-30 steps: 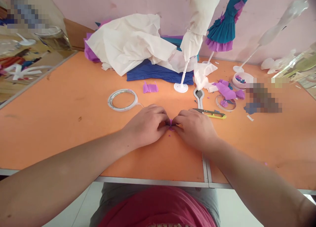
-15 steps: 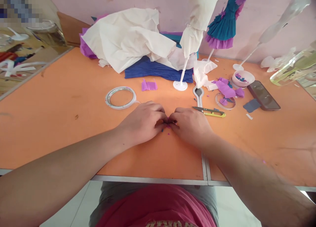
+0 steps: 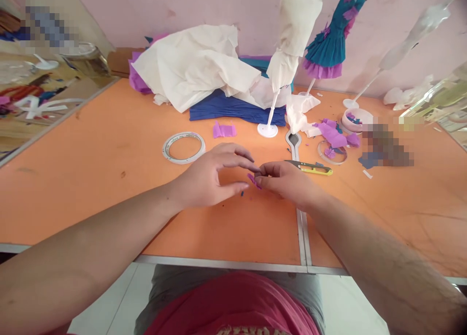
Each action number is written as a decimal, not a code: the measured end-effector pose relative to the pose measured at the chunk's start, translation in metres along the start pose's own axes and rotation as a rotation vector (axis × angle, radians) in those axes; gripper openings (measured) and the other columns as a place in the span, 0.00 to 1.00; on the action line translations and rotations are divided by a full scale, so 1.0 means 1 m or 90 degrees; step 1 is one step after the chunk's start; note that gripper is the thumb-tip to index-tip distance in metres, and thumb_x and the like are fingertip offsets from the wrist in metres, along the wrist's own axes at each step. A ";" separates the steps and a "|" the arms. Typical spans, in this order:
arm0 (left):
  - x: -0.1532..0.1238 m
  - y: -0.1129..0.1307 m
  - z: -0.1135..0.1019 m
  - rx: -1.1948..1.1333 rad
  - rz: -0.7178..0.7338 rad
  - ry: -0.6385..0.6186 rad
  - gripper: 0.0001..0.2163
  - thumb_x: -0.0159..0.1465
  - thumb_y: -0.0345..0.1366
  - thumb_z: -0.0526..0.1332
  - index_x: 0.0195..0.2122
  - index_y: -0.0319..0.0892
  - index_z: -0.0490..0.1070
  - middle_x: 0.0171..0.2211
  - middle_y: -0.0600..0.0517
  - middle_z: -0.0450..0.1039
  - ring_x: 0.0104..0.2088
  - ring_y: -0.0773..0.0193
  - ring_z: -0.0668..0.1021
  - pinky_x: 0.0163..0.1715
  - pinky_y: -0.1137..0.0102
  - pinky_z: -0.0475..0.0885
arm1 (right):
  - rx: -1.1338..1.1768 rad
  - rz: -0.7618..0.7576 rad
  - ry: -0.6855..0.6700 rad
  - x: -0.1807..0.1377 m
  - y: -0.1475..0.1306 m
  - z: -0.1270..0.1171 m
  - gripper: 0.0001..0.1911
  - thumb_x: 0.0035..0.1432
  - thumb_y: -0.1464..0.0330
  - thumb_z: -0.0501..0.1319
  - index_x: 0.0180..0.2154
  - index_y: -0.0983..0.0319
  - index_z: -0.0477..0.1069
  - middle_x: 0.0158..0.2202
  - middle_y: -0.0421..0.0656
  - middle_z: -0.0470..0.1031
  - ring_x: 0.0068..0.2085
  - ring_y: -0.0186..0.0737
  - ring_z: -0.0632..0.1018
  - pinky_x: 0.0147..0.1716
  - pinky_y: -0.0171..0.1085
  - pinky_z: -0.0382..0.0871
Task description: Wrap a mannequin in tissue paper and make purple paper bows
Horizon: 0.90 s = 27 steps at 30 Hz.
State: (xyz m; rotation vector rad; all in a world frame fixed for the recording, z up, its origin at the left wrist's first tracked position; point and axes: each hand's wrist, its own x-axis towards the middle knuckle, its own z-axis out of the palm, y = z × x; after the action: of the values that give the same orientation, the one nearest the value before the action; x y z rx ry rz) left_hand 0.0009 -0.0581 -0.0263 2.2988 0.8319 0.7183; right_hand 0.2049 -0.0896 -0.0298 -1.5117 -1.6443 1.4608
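Note:
My right hand point(image 3: 286, 182) pinches a small piece of purple crepe paper point(image 3: 252, 179) between thumb and fingers, just above the orange table. Its exact shape is partly hidden by the fingertips. Beside it, my left hand point(image 3: 207, 177) is open, thumb and fingers apart, with the fingertips close to the right hand's fingers. Past my left hand lies a roll of double-sided tape point(image 3: 166, 149). A folded purple crepe strip point(image 3: 225, 130) rests beyond the hands. Thread snips point(image 3: 315, 168) with a yellow handle lie just past my right hand.
Behind stand a white paper dress point(image 3: 297, 26) and a teal ruffled dress point(image 3: 330, 48) on stands, plus a bare mannequin point(image 3: 401, 48). White paper point(image 3: 193, 65) is heaped over blue crepe paper point(image 3: 233, 110). Right are a small bowl point(image 3: 353, 126) and purple scraps point(image 3: 333, 133).
Both hands were pinched together at one spot. My left hand has since let go and opened, while my right hand keeps the purple piece, which now shows.

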 end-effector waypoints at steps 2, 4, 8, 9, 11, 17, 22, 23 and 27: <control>0.001 0.004 0.002 -0.012 -0.018 -0.007 0.08 0.57 0.38 0.66 0.38 0.46 0.77 0.42 0.52 0.74 0.44 0.60 0.75 0.47 0.66 0.70 | 0.112 0.047 -0.050 0.000 0.002 -0.001 0.13 0.50 0.60 0.63 0.33 0.63 0.74 0.21 0.33 0.61 0.21 0.26 0.58 0.19 0.30 0.48; 0.002 0.007 0.004 -0.050 -0.055 -0.003 0.06 0.57 0.40 0.65 0.34 0.46 0.77 0.38 0.53 0.76 0.40 0.62 0.76 0.43 0.67 0.71 | 0.209 0.076 -0.096 0.000 0.003 -0.001 0.13 0.48 0.60 0.66 0.33 0.63 0.74 0.19 0.32 0.57 0.20 0.25 0.55 0.17 0.30 0.44; 0.002 0.007 0.007 -0.110 -0.142 0.025 0.07 0.55 0.42 0.67 0.31 0.46 0.77 0.35 0.52 0.78 0.38 0.60 0.78 0.42 0.64 0.72 | 0.336 0.106 -0.138 0.000 0.004 -0.001 0.15 0.46 0.60 0.69 0.32 0.64 0.73 0.22 0.33 0.61 0.19 0.24 0.54 0.16 0.28 0.40; 0.002 0.006 0.007 -0.117 -0.162 0.029 0.07 0.55 0.43 0.67 0.30 0.46 0.77 0.35 0.51 0.78 0.38 0.59 0.78 0.43 0.63 0.73 | 0.341 0.111 -0.133 0.001 0.004 -0.001 0.15 0.47 0.61 0.68 0.33 0.63 0.72 0.24 0.35 0.64 0.19 0.24 0.56 0.15 0.28 0.40; 0.003 0.002 0.006 -0.140 -0.198 0.037 0.08 0.55 0.43 0.67 0.30 0.45 0.76 0.37 0.51 0.79 0.39 0.58 0.79 0.45 0.62 0.73 | 0.309 0.104 -0.082 0.001 0.004 0.000 0.13 0.50 0.61 0.66 0.36 0.61 0.73 0.30 0.38 0.70 0.20 0.24 0.60 0.15 0.27 0.43; 0.005 -0.006 0.004 -0.247 -0.299 0.056 0.11 0.54 0.43 0.68 0.33 0.43 0.75 0.33 0.49 0.80 0.37 0.57 0.81 0.42 0.63 0.75 | 0.081 -0.003 0.109 -0.002 0.000 0.003 0.14 0.55 0.64 0.58 0.44 0.57 0.73 0.40 0.41 0.75 0.22 0.26 0.66 0.17 0.28 0.56; 0.005 -0.004 0.006 -0.328 -0.323 0.107 0.12 0.55 0.42 0.68 0.37 0.43 0.73 0.33 0.51 0.79 0.36 0.60 0.81 0.43 0.63 0.74 | -0.118 -0.155 0.229 -0.005 -0.002 0.008 0.13 0.52 0.67 0.62 0.42 0.56 0.75 0.40 0.39 0.76 0.25 0.28 0.68 0.30 0.34 0.66; 0.005 -0.004 0.006 -0.326 -0.325 0.114 0.12 0.55 0.42 0.68 0.37 0.43 0.73 0.32 0.51 0.79 0.35 0.60 0.81 0.43 0.63 0.74 | -0.142 -0.182 0.251 -0.005 -0.001 0.010 0.12 0.52 0.67 0.62 0.41 0.56 0.76 0.38 0.38 0.76 0.26 0.29 0.68 0.31 0.34 0.66; 0.005 -0.008 0.010 -0.355 -0.334 0.110 0.15 0.54 0.43 0.68 0.40 0.43 0.74 0.33 0.49 0.79 0.37 0.57 0.81 0.45 0.60 0.73 | -0.237 -0.260 0.314 -0.004 0.000 0.014 0.08 0.54 0.67 0.63 0.38 0.57 0.77 0.35 0.38 0.75 0.26 0.30 0.68 0.31 0.33 0.64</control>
State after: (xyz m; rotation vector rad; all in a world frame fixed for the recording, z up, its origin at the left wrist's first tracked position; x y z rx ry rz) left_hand 0.0073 -0.0531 -0.0375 1.4572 1.0916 0.7867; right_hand 0.1942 -0.0984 -0.0334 -1.4502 -1.8186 0.5326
